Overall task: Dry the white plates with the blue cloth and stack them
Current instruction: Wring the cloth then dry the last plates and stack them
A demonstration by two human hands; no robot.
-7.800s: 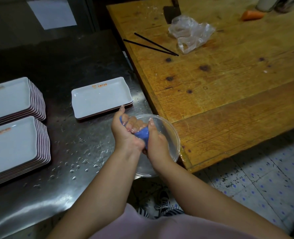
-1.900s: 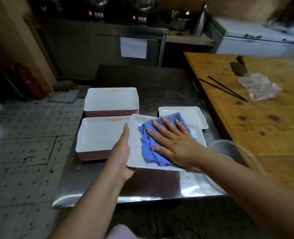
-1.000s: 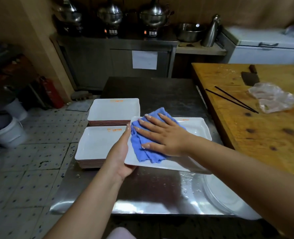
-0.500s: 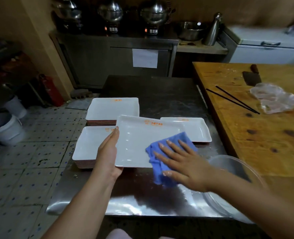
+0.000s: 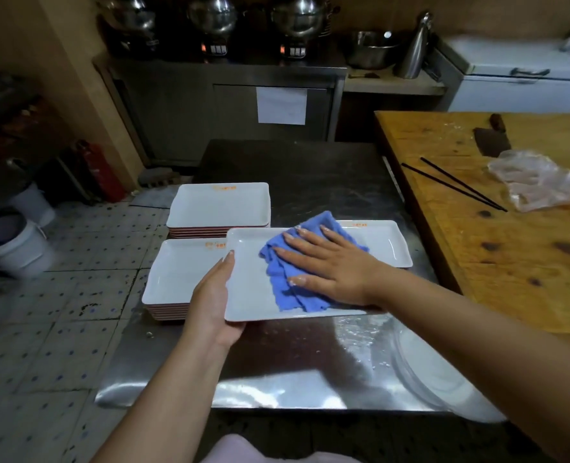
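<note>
Over the shiny steel table [image 5: 277,389] a white rectangular plate [image 5: 250,289] is held up a little, at the middle of the view; the left hand [image 5: 212,302] grasps its left edge, thumb along the top rim and fingers tucked under; the right hand [image 5: 330,269] lies flat on the blue cloth [image 5: 290,295], fingers straight and spread, pressing the cloth down onto the plate; the cloth is crumpled and covers the middle of the plate.

Just behind this plate, on the right, another white plate [image 5: 387,238] lies on the table, partly hidden; on the left sit two stacks of white plates with reddish edges; the near stack [image 5: 177,279] is just beside the left hand, and the far stack [image 5: 218,205] is right behind it; each top plate has small orange letters near its far rim.

At the right near corner of the table is a clear round bowl [image 5: 437,372]; drops of water shine on the steel close to it.

To the right stands a wooden table [image 5: 510,262]; on it lie two black chopsticks [image 5: 457,185], a crumpled clear plastic bag [image 5: 537,182] and a dark cleaver [image 5: 489,138].

Far back, three round metal pots [image 5: 213,18] sit on a steel cabinet [image 5: 227,105] with a paper sheet [image 5: 282,105] stuck on its door; white buckets [image 5: 20,242] stand on the tiled floor at the left.
</note>
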